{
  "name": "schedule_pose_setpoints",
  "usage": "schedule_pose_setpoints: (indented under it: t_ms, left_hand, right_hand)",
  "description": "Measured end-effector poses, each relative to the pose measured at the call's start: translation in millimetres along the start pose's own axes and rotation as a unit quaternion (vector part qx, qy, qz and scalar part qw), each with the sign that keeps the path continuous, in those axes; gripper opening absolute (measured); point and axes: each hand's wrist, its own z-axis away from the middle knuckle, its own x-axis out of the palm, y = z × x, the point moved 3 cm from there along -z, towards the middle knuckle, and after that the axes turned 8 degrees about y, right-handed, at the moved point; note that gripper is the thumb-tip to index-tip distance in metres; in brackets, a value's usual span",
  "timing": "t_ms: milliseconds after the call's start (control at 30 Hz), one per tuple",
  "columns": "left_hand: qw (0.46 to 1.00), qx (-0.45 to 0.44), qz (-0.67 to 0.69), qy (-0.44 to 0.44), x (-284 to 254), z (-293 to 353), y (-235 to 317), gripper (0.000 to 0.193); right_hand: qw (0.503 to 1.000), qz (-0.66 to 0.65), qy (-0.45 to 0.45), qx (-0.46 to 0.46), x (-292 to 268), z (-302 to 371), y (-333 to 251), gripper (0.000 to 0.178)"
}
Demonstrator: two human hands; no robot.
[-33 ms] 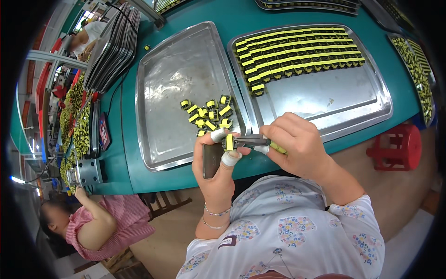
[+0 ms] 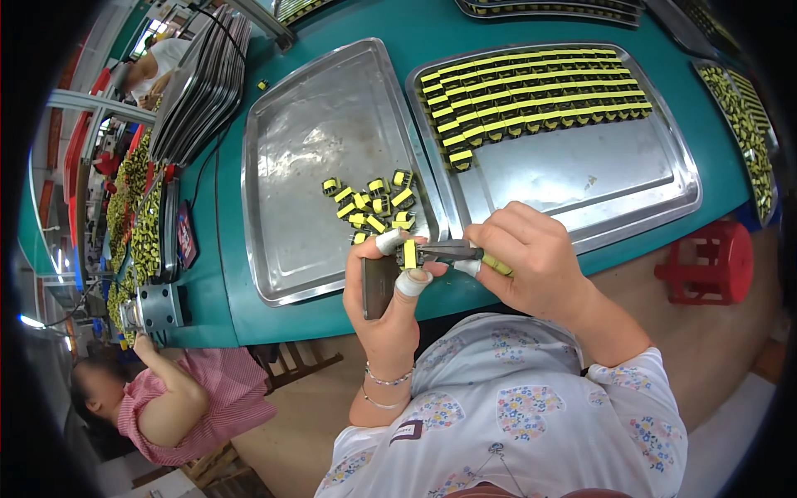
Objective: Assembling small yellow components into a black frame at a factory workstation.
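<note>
My left hand (image 2: 388,334) pinches a small black transformer (image 2: 410,255) wrapped in yellow tape between thumb and forefinger, both tipped with white tape. Against the same palm rests a dark, flat, rectangular piece (image 2: 379,289) whose kind I cannot make out. My right hand (image 2: 531,261) is closed round slim pliers (image 2: 451,251) with yellow-green on the handle. The jaws reach the transformer's right side; what they grip there is too small to tell. Just beyond my left hand, several loose transformers (image 2: 376,223) lie jumbled on a metal tray (image 2: 295,158).
To the right, a second metal tray (image 2: 564,178) carries neat rows of transformers (image 2: 531,91). Stacked trays (image 2: 202,91) stand at the far left of the green table (image 2: 217,286). A co-worker in a pink top (image 2: 195,402) sits at left; a red stool (image 2: 714,263) is at right.
</note>
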Motion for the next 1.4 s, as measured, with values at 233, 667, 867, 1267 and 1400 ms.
schedule_pose_setpoints:
  t_ms: [233,667,867,1267,1400]
  left_hand:
    - [0.999,0.024,-0.027,0.025,-2.6,-2.1,-1.4,0.041]
    - [0.999,0.034,-0.024,-0.001,-4.9,-2.3,-0.4,0.034]
    - [0.997,0.065,-0.028,0.04,-1.4,-0.2,-2.8,0.033]
    - [1.0,0.006,0.012,0.026,-0.4,-0.6,-2.3,0.035]
    - [0.997,0.074,-0.01,0.035,-0.8,0.6,-4.5,0.034]
  right_hand:
    - [0.999,-0.032,-0.016,0.032,-3.0,-4.4,2.6,0.03]
    - [1.0,-0.017,-0.002,-0.025,3.2,-1.6,3.4,0.03]
    - [1.0,-0.005,-0.015,0.01,-0.1,-2.1,-1.5,0.029]
    - [0.999,-0.049,0.005,0.0,3.2,-5.6,0.2,0.029]
    - [1.0,-0.016,0.008,-0.007,5.9,-3.3,-5.3,0.03]
